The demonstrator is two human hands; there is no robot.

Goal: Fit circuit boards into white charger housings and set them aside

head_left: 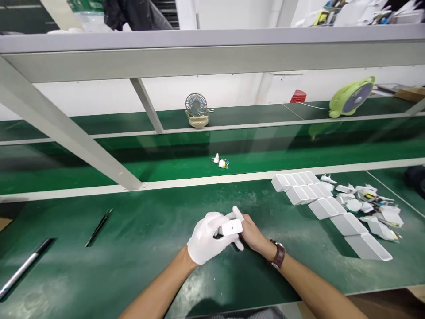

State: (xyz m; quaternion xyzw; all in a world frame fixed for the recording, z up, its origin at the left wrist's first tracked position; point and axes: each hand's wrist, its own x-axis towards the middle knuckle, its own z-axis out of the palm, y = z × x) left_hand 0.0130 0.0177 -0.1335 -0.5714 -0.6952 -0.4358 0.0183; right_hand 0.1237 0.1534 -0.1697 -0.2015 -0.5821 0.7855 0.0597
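My left hand [207, 237], in a white glove, is closed around a small white charger casing [231, 227] with a little dark slot in its near face. One gloved finger stretches out above the casing. My right hand [254, 234] is bare, with a brown-strapped watch [278, 254] at the wrist. Its curled fingers meet the casing's right side and are partly hidden behind it and the glove. Both hands are just above the green table [149, 274].
At right stand rows of white open casings [348, 223], beside a pile of white plug parts with circuit boards [368, 204]. A black pen-like tool [98, 228] and a silver-black rod [25, 269] lie left. Beyond the rail [206, 180] sits a plug with circuit board [223, 163]; fans [196, 108] stand behind.
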